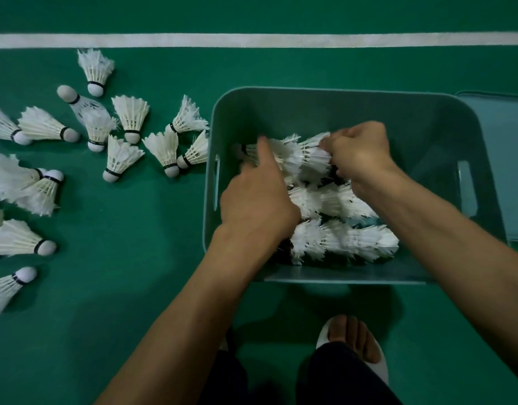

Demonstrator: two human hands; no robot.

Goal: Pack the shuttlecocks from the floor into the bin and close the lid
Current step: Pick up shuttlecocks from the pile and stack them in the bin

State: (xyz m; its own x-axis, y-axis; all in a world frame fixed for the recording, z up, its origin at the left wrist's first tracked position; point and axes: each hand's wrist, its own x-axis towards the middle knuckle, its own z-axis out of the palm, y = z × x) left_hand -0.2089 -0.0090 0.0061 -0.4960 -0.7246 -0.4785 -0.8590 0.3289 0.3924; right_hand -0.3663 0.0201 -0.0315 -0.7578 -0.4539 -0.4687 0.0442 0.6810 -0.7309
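Teal plastic bin (281, 112) sits just to 3 o'clock of centre, open, with its lid (503, 171) flat on the green floor (152, 244) at the bin's 3 o'clock side. Both hands are inside. The right hand (360, 153) has its fingers curled round the feather end of the stacked shuttlecocks (293, 159) at the bin's 12 o'clock end. The left hand (257, 200) lays one straight digit along the same row; its other fingers are under the palm, so I cannot tell whether it grips. Loose shuttlecocks (129, 121) are scattered from 8 to 10 o'clock, so packing looks well short of done. Risks: squeezing could crush or bend the feathers, and pushing the nested row off-axis could split it and scatter the rows below. Hidden: the bin floor, rows under the forearms, shuttlecocks cut off at the 9 o'clock edge, most of the lid.
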